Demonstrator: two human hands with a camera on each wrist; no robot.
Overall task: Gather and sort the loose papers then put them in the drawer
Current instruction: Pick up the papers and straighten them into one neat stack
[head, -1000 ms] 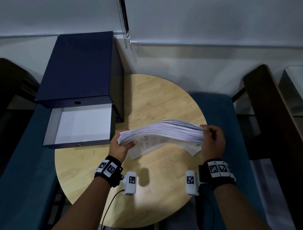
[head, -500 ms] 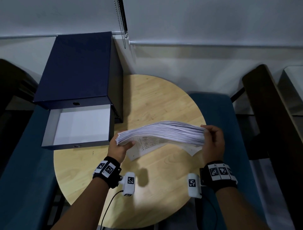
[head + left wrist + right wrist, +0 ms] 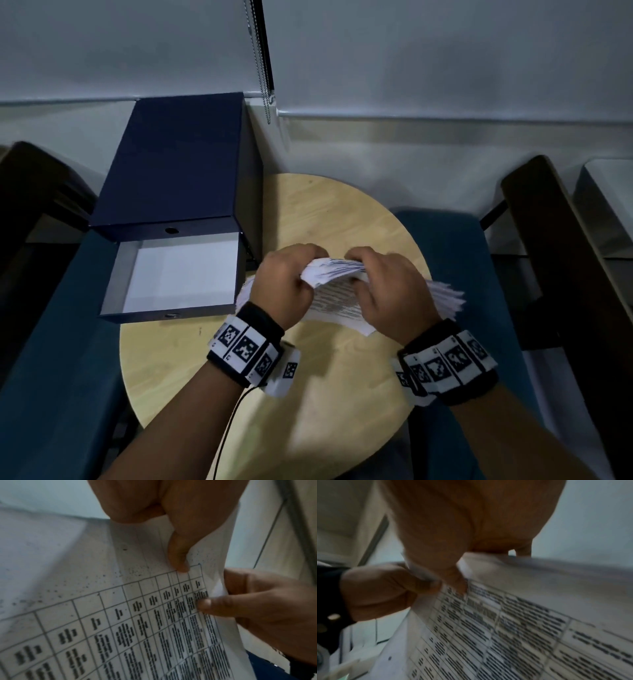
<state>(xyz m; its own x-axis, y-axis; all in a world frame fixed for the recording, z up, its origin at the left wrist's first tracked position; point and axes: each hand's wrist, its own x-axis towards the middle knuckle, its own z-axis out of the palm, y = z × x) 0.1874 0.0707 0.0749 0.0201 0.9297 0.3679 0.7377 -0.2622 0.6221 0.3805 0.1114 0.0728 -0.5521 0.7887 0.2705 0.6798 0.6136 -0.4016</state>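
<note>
Between the hands, left hand (image 3: 282, 281) and right hand (image 3: 387, 291) both pinch the paper stack (image 3: 337, 270).

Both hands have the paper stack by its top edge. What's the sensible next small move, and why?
Probably tap the stack on the table to square it: left hand and right hand grip it, its sheets fan unevenly, and the drawer sits open beside it.

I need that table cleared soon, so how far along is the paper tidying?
Gathered: the papers form one stack, with no loose sheets showing on the round table. In hand: the left hand and right hand both grip the stack's top edge, held above the table. Left: the sheets are fanned unevenly, so squaring remains, and the open drawer shows only its white bottom.
</note>
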